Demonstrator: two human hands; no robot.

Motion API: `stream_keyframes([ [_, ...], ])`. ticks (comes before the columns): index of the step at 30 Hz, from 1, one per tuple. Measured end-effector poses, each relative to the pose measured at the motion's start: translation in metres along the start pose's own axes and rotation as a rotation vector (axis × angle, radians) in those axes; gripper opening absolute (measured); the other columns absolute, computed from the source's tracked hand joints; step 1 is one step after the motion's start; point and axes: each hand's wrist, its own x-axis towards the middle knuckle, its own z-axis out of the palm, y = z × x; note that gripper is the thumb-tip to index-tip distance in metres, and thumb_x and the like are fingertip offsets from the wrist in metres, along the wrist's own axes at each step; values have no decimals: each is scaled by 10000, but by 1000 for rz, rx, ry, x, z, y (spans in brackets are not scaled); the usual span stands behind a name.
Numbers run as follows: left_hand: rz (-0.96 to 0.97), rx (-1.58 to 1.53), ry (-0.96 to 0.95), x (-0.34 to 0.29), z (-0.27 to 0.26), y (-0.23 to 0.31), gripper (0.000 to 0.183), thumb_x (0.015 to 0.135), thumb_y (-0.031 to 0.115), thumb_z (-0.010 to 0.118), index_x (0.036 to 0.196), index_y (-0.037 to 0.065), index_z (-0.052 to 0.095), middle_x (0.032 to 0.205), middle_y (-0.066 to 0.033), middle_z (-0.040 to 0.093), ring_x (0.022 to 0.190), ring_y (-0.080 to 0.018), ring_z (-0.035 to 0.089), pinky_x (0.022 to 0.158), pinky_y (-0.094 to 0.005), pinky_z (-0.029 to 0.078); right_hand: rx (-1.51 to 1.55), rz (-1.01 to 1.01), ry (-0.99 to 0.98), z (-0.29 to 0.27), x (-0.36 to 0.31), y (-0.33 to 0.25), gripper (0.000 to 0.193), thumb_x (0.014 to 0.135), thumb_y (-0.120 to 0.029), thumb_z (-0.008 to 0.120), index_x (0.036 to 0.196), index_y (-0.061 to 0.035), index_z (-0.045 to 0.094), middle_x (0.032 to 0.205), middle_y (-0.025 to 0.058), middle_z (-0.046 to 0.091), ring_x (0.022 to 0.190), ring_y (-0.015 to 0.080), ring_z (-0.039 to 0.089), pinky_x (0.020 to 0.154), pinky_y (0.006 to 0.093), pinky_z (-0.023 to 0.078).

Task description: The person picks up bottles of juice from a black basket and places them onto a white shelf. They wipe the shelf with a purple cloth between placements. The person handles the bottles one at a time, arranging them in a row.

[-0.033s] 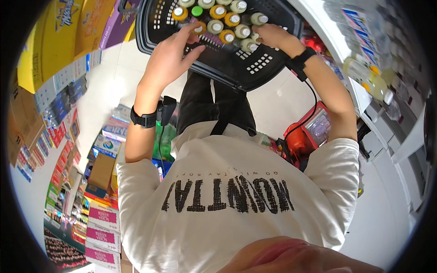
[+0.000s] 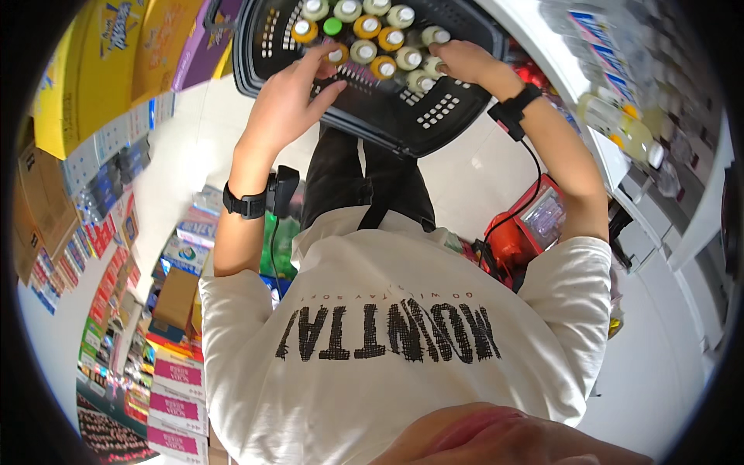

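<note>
In front of me is a black plastic shopping basket with rows of slots. A cluster of small bottles stands in it, mostly pale with whitish caps, several orange, one with a green cap. My left hand reaches over the basket's left side, its thumb and fingers apart. Its fingertips are at an orange bottle on the near edge of the cluster. On the right, my right hand has curled fingers around a pale bottle; some of those fingers are hidden.
Stacked yellow cartons and a purple box stand at the left. Shelved packages continue behind them. At the right, clear bottles line a white shelf. A red bag lies near my right side. Cables run from both wrist straps.
The basket and its bottles appear very slightly further left in the view. Both hands keep nearly the same pose.
</note>
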Motion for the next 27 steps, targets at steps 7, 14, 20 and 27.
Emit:
stream_keyframes([
  [7,325,1,-1,42,-57,106,414,936,102,709,1327,43,589,928,-144,734,876,-347,725,766,-405,564,90,3,454,-148,-195,-53,325,919,-249,720,1169,-64,629,986,194,724,975,418,683,816,505,549],
  [14,854,-52,207,93,-74,271,296,904,29,713,1194,-4,667,891,-111,700,824,-242,675,792,-336,544,-153,268,766,-254,-389,-57,342,935,-274,719,1180,-57,622,989,184,736,950,409,695,795,507,549],
  [20,996,-162,142,119,-35,389,246,903,48,726,1143,12,688,881,-88,683,806,-191,646,764,-308,526,51,258,829,-277,-496,-42,364,974,-320,682,1195,-32,648,1011,157,760,913,340,714,811,435,551],
  [27,935,-264,154,173,28,471,123,942,83,704,1036,6,690,719,3,561,663,-65,484,604,-240,403,-480,536,1031,-306,-582,59,350,963,-329,684,1175,-50,689,1100,172,745,1053,352,712,900,464,568],
])
